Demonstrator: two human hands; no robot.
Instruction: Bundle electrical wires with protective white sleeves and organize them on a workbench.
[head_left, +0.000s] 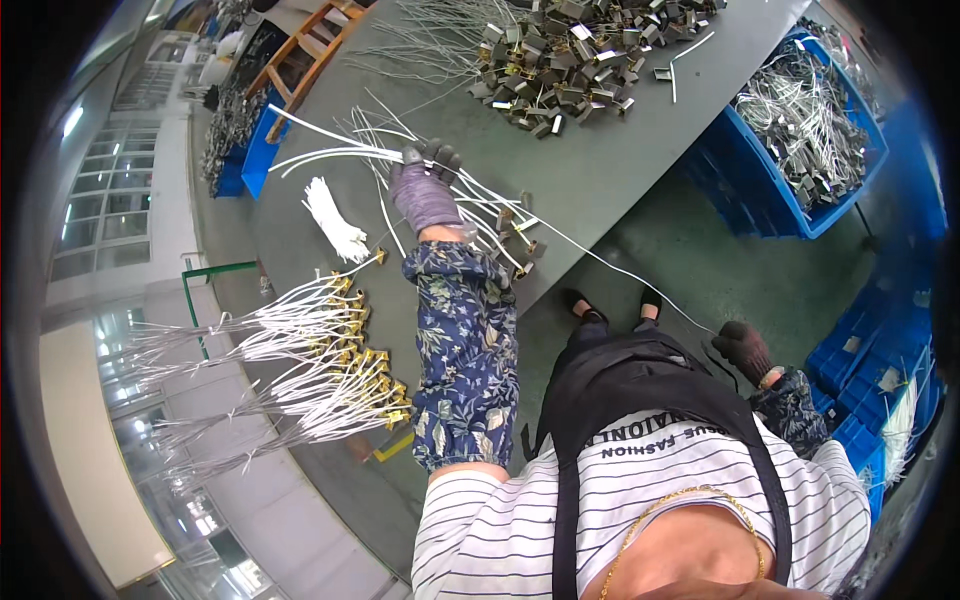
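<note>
My left hand (427, 185), in a grey-purple glove, is closed around several white sleeved wires (340, 152) above the grey table. Their far ends fan out past my fingers to the left. On the other side of that hand, small metal pieces (520, 235) lie among the wires near the table edge. One long thin white wire (620, 268) stretches from this group across the edge to my right hand (743, 350), which wears a dark glove and is closed at the wire's end. Its fingertips are too small to make out clearly.
A heap of metal-ended wires (560, 60) covers the far table. A short white tube bundle (335, 222) and rows of brass-ended wires (345, 350) lie to the left. Blue bins (770, 180) with wires stand on the right. A wooden stool (300, 55) is at far left.
</note>
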